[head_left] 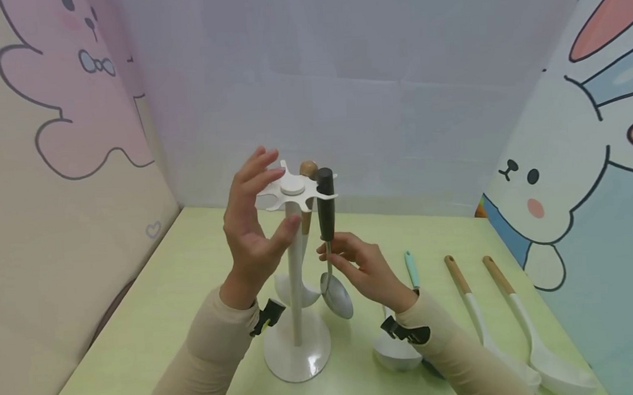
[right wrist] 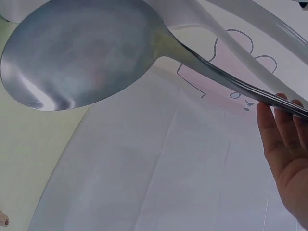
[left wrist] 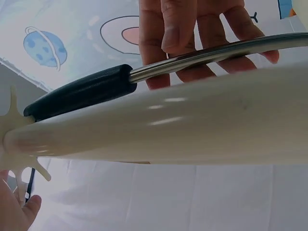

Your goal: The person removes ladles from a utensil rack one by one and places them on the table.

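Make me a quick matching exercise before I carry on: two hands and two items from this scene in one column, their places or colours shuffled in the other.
Column one:
1. Spoon
2. Left hand
3. Stand
4. Right hand

Column two:
A. Touching the spoon
B. White, upright on the table
C. Black and silver
D. Close to the top of the stand, away from the spoon

Right pairs: 1-C, 2-D, 3-B, 4-A
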Motion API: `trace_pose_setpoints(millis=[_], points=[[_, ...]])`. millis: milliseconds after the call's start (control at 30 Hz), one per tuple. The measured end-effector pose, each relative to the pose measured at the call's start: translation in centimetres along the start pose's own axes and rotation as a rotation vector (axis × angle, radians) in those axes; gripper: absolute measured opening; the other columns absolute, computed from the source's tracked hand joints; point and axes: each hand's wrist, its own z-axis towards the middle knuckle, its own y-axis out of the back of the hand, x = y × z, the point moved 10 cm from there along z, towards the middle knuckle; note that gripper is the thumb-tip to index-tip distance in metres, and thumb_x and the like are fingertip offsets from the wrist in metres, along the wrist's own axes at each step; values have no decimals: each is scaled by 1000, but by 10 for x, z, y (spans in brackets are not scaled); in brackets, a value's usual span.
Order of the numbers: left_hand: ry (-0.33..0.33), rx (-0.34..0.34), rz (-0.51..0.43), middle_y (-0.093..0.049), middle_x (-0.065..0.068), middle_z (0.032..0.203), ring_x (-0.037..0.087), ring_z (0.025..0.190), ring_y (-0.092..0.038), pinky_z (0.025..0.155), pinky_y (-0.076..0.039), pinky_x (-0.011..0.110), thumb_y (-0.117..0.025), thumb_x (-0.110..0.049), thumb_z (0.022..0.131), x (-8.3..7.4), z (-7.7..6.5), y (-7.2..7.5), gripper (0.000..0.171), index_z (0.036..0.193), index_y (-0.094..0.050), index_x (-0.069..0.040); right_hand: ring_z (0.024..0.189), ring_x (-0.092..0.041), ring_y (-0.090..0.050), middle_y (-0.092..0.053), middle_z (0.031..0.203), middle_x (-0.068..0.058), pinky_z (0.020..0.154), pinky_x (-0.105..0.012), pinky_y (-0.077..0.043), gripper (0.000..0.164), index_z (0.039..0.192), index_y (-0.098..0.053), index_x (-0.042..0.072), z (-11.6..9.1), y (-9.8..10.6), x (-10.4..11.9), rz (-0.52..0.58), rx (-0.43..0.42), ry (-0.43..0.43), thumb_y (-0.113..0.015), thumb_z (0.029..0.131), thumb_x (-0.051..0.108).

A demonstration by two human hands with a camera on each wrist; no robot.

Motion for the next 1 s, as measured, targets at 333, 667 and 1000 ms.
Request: trace_pose_setpoints(millis=[333, 667, 1000], points=[[-15, -33, 145, -70, 6, 118, 42, 129, -50, 109, -35, 56, -58, -27, 97, 1, -3, 4, 38, 105, -66, 10, 85, -29, -71, -71, 97, -18, 71, -35, -59, 25, 117, -59, -5, -2, -5, -4, -30, -9, -25, -57, 93, -13], [-34, -53, 193, -73, 16, 95, 39, 122, -57, 96, -45, 48, -58, -13, 87, -1, -2, 5, 24, 95, -71, 6, 82, -29, -71, -70, 92, -18, 70, -31, -59, 21, 113, -58, -6, -3, -4, -4, -40, -31, -39, -57, 93, -13], [-37, -59, 175, -73, 18, 93, 39, 119, -59, 92, -45, 49, -57, -9, 83, -2, 0, 6, 21, 90, -72, 5, 79, -29, -71, -69, 90, -17, 70, -31, -59, 19, 111, -57, -6, -4, -5, -3, -53, -28, -55, -55, 94, -13]])
